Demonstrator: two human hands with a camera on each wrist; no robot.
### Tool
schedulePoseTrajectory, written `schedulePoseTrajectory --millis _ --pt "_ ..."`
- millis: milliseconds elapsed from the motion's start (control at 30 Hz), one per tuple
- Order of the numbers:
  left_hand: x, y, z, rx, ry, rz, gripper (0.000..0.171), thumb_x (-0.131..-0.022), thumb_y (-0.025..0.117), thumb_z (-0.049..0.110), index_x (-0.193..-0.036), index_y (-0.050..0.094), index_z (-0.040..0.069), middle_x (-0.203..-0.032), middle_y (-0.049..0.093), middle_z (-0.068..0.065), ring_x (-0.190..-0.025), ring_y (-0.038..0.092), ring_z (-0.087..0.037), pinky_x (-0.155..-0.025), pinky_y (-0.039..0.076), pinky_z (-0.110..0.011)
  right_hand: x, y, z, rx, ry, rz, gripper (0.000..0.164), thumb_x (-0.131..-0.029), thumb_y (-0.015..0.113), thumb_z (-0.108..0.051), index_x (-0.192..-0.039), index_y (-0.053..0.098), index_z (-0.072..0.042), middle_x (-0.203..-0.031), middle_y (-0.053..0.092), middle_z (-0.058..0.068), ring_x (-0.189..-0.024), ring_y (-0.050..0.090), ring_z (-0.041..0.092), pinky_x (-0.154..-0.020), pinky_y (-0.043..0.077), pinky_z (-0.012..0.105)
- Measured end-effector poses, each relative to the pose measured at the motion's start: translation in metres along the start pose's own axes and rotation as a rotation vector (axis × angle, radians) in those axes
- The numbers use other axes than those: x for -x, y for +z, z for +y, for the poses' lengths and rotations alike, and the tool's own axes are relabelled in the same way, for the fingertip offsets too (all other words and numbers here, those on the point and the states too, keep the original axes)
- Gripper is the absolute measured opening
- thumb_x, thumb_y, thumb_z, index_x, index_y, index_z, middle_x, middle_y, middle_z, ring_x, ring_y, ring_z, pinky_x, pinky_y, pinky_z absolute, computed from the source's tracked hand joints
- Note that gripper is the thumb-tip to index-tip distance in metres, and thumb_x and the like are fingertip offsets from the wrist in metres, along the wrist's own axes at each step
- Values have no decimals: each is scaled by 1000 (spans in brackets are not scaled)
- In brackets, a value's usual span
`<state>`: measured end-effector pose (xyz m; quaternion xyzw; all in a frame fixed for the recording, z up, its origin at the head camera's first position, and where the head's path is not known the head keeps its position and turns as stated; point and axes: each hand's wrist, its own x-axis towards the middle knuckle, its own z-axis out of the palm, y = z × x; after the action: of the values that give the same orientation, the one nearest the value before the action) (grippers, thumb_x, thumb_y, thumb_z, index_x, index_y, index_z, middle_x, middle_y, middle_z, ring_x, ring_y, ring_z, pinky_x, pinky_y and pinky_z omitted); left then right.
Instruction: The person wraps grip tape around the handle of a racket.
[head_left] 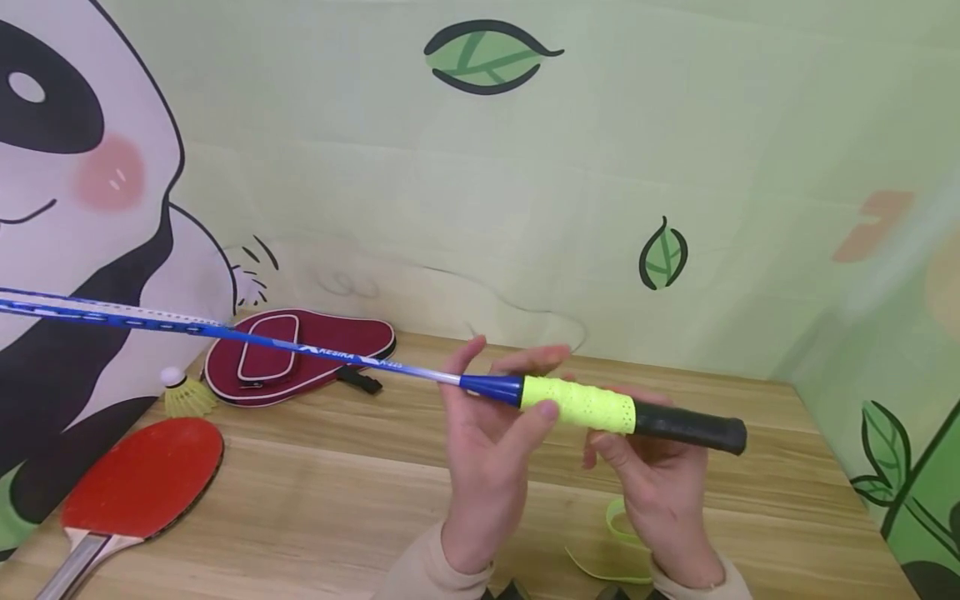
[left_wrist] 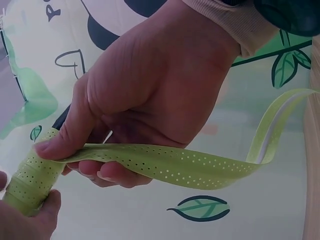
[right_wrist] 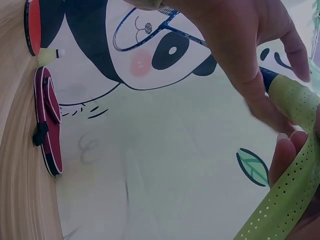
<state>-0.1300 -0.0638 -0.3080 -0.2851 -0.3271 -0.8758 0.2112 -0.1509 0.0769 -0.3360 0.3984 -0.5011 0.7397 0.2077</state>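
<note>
The half-spread left grip (head_left: 487, 475) holds the racket (head_left: 375, 362); the right grip (head_left: 667, 492) pinches tape (left_wrist: 175, 164). Wrapping (head_left: 588, 405) between looks done; the black end (head_left: 690, 426) beyond doesn't.

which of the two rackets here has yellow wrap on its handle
The blue badminton racket held in the left hand and right hand: yellow wrap covers part of its black handle. The red paddle on the table shows none.

I observe remotely: paddle (head_left: 146, 479), shuttlecock (head_left: 187, 396) and case (head_left: 307, 373) on the table (head_left: 322, 517); panda (head_left: 97, 237) and leaves (head_left: 487, 62) on the backdrop (head_left: 450, 192) behind.
</note>
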Motion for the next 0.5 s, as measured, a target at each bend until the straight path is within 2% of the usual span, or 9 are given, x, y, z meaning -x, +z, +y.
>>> schedulePoseTrajectory --millis 67,167,300,500 --pt "0 0 -1 15 19 -47 65 -89 56 -13 -139 22 13 -118 61 -19 -112 60 -34 -100 46 -45 0 -1 -1 10 16 6 35 -86 63 14 -119 54 16 -95 70 13 -72 63 17 -55 54 27" --pt "-1 -2 -1 -23 55 -85 64 -92 53 -13 -141 19 11 -116 62 -17 -108 63 -33 -96 50 -37 0 -1 -2 36 35 5 32 -85 61 17 -117 56 16 -87 68 10 -67 61 18 -55 53 27" --pt "-1 -3 -1 -81 72 -73 60 -93 53 -11 -139 20 9 -112 64 -14 -104 65 -30 -90 52 -32 0 -2 -3 70 45 0 26 -84 61 19 -110 58 14 -84 67 10 -63 60 19 -55 53 27" --pt "0 -3 1 -133 71 -38 53 -94 55 -9 -134 25 7 -108 66 -13 -100 67 -30 -88 54 -35 0 -2 -2 48 39 -4 26 -85 61 18 -111 58 14 -89 69 10 -64 61 18 -56 54 27"
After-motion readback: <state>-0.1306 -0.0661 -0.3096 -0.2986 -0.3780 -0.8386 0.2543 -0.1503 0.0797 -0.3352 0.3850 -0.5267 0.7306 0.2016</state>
